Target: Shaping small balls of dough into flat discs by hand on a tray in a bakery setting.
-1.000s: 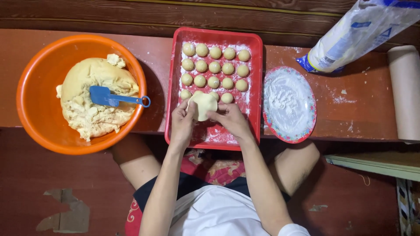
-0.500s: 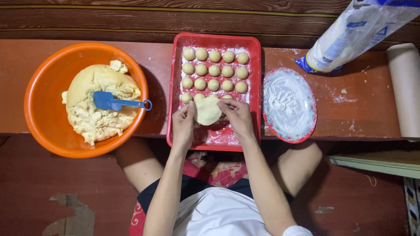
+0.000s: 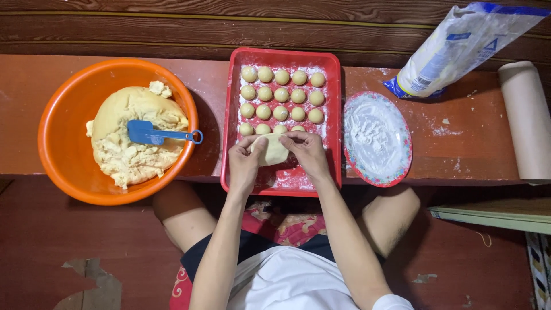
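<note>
The flattened piece of dough (image 3: 271,150) sat between your two hands over the near part of the red tray (image 3: 232,115), just below the last row of dough balls (image 3: 280,95). Your left hand (image 3: 245,163) pinched its left edge and your right hand (image 3: 307,154) pinched its right edge, fingers closed on the rim and thumbs on top. The disc looked thin and soft, so in my judgement uneven pulling could have torn it or stretched one side thinner than the other. The nearest balls lay just beside your knuckles; a slip forward could have squashed them. The flour on the tray floor was patchy, so the dough might have stuck where you set it down. To your right stood the plate of flour (image 3: 377,138), with a flour bag (image 3: 453,51) and a paper roll (image 3: 525,120) beyond it; to your left, the orange bowl (image 3: 57,149) held the dough mass (image 3: 135,135) and a blue scraper (image 3: 158,134), its handle resting near the rim, where a knock could have tipped it out.
</note>
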